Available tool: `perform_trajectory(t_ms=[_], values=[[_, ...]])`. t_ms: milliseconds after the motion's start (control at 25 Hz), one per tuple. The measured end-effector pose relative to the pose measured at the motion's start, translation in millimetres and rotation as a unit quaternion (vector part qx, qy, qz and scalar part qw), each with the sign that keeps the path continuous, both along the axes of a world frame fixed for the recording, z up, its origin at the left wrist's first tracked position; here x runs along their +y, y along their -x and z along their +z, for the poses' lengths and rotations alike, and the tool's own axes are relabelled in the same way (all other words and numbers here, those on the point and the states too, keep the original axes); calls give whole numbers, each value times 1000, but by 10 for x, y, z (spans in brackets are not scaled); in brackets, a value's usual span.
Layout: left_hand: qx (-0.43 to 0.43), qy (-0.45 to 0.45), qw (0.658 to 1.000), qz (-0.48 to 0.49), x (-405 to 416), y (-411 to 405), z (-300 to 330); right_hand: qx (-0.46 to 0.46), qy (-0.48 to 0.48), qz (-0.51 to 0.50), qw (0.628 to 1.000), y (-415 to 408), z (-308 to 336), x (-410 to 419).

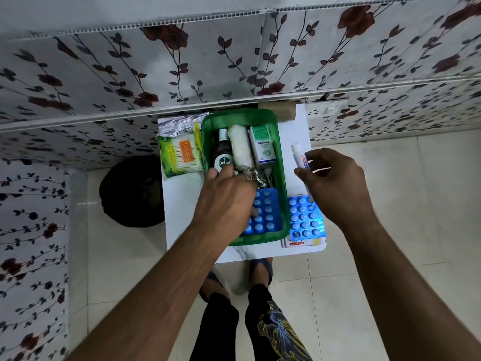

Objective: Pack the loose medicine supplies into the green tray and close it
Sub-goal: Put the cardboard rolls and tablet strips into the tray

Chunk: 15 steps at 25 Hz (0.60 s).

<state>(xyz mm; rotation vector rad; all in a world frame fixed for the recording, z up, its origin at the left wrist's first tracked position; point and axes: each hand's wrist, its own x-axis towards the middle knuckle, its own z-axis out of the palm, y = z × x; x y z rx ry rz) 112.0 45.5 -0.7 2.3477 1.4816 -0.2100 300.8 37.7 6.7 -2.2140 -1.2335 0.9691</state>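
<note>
The green tray [281, 162] stands open on a small white table [299, 126]. Inside it lie a Dettol bottle [223, 155], a white gauze roll [240, 147], a white Optibex box [263, 144] and a blue pill blister [263, 212]. My left hand [223, 201] reaches into the tray, fingers on the Dettol bottle and the items beside it. My right hand [335, 183] holds a white ointment tube [298, 155] just right of the tray. A second blue blister [305, 220] lies on the table under that hand. A cotton-bud packet [181, 157] and silver foil strips [179, 126] lie left of the tray.
A paper packet [294, 243] pokes out beneath the loose blister near the table's front edge. A brown cardboard piece [283, 110] sits behind the tray. A dark round bin [132, 191] stands on the floor at the left. Flowered wall panels close in behind. My feet are below the table.
</note>
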Motion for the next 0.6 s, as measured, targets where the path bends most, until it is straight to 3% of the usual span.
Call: perform_trajectory(t_ms=[120, 240, 360, 600], values=[[-133, -51, 984, 108, 46, 287, 143, 89, -5, -12, 996, 116, 106, 25], [-218, -102, 933, 269, 30, 713, 174, 200, 7, -32, 979, 364, 141, 129], [-231, -66, 912, 332, 9, 924, 33, 102, 23, 33, 994, 730, 25, 399], [-249, -34, 912, 323, 59, 976, -183, -41, 47, 136, 989, 1164, -249, 781]])
